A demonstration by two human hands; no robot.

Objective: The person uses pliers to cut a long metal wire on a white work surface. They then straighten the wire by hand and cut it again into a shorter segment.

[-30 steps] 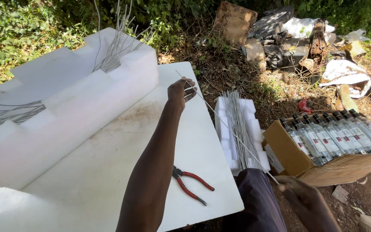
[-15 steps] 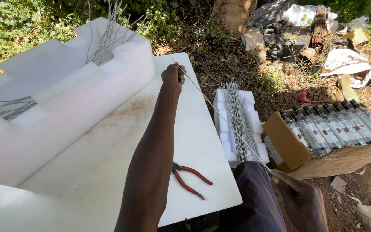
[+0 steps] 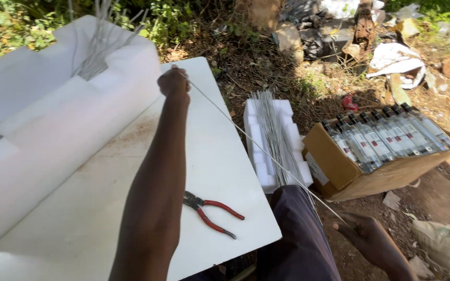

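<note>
In the head view, a long thin wire (image 3: 256,148) is seen stretched taut between the two hands. The left hand (image 3: 174,82) is clamped round the far end of the wire, near the far edge of the white desk (image 3: 220,171) and close beside the large white foam block (image 3: 53,130); compared with the pictures of a second and half a second ago, this hand has been carried further out along the desk towards the block, and the arm is now extended almost straight. The right hand (image 3: 371,237) is held low beside the knee, over the bare ground; its fingers appear to be closed on the near end of the wire, though the grip itself cannot be made out clearly. The wire is thus drawn out to its full length, crossing the corner of the desk and passing over the smaller foam slab (image 3: 285,112) on which a bundle of similar wires (image 3: 273,130) is laid. It may be judged that the wire is being pulled straight. The red-handled pliers (image 3: 212,211) are left untouched on the desk near its front edge. Further wires are stuck upright in the large block (image 3: 97,47), and a cardboard box of clear bottles (image 3: 381,140) stands on the ground to the right, beside the slab.
</note>
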